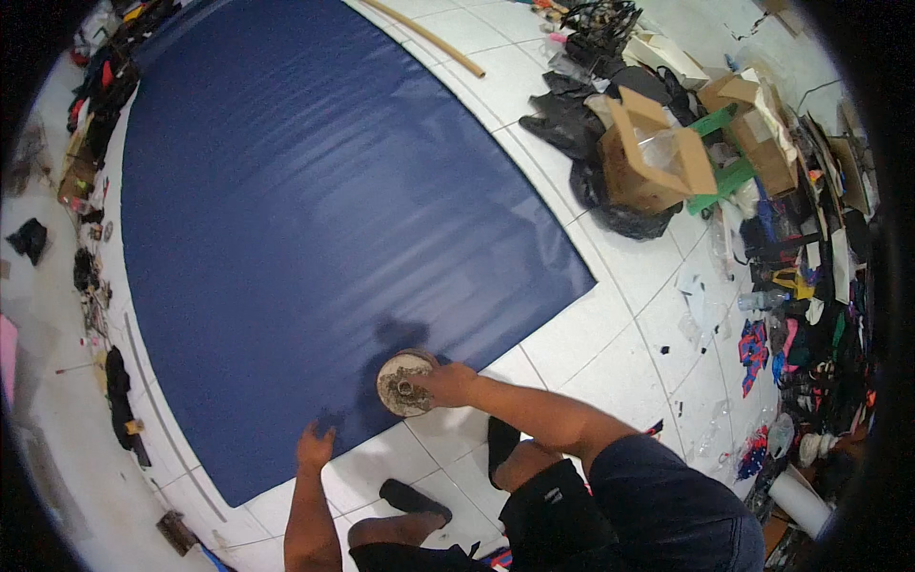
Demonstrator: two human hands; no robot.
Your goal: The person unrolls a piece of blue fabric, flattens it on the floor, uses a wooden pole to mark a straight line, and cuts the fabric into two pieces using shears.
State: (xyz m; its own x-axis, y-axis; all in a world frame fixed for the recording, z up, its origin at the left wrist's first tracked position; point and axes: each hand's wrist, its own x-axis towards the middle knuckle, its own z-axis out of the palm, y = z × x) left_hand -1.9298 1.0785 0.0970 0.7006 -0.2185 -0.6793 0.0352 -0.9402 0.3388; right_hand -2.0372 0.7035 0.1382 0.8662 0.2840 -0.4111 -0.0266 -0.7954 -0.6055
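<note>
My right hand [453,385] grips a thick round disc [398,370], pale and stained on its face with a small ring at the centre. Whether it is a spool or a weight, I cannot tell. The disc is over the near edge of a large dark blue mat [334,210], and a shadow falls beside it. Nothing shows in my left hand [315,446], which is at the same near edge, its thumb and fingers apart. Touching or just above the mat, I cannot tell.
White floor tiles [572,353] surround the mat. An opened cardboard box [648,153] and black plastic bags [562,119] stand at the far right. A wooden stick [429,40] lies by the mat's far right edge. Cluttered items line both sides, with scraps like a red-blue cloth [753,345].
</note>
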